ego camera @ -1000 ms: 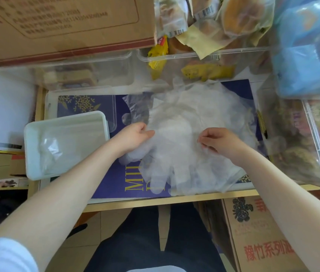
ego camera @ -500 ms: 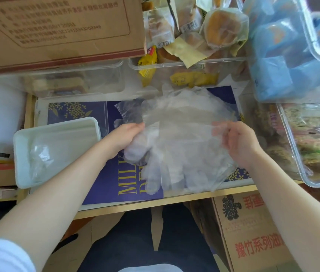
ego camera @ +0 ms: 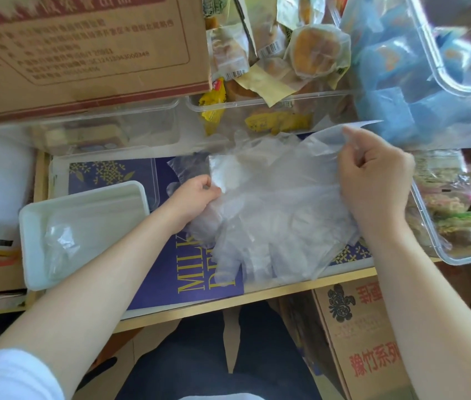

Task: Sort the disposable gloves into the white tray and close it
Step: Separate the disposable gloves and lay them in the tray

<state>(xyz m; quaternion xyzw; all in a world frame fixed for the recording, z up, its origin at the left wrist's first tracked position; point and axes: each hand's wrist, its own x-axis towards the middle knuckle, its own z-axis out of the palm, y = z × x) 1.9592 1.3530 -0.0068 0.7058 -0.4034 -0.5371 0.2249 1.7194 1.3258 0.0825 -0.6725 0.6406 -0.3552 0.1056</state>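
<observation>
Disposable gloves [ego camera: 271, 215]: thin clear film, featherlight, floppy, clingy, slippery; best taken at the cuff edge. Pile spans between both hands on the surface. Left hand [ego camera: 192, 199] fingers pinch one edge, right hand [ego camera: 375, 180] fingers pinch a sheet. White tray [ego camera: 32, 217] beyond the left fingers, open.

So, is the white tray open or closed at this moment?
Open. The white tray has no lid on it, and its inside shows, with one crumpled clear glove lying near its left end.
</observation>
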